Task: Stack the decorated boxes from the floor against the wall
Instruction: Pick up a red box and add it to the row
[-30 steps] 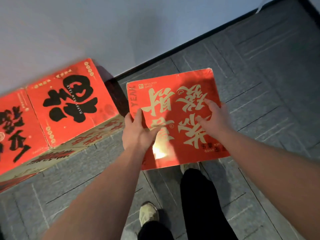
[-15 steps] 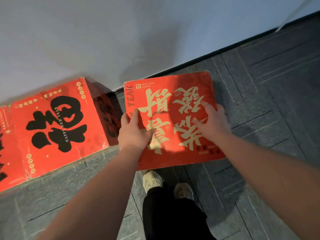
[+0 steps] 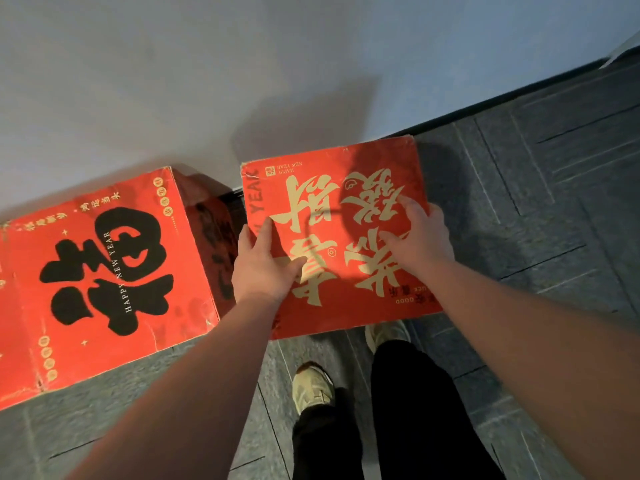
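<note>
A red box with gold characters [image 3: 346, 209] is held in front of me, its far edge close to the white wall [image 3: 242, 81]. My left hand [image 3: 265, 268] grips its left edge, thumb on top. My right hand [image 3: 419, 237] holds its right side, fingers spread over the top face. To the left, a red box with a large black character [image 3: 104, 271] stands against the wall. Another red box joins it at the left frame edge. A narrow gap separates the held box from the black-character box.
Grey carpet tiles [image 3: 536, 202] cover the floor to the right and below. A dark skirting strip [image 3: 519, 91] runs along the wall's foot. My legs and two pale shoes [image 3: 311, 386] stand just under the held box.
The held box has moved nearer the wall and closer to the black-character box. Both hands keep the same hold.
</note>
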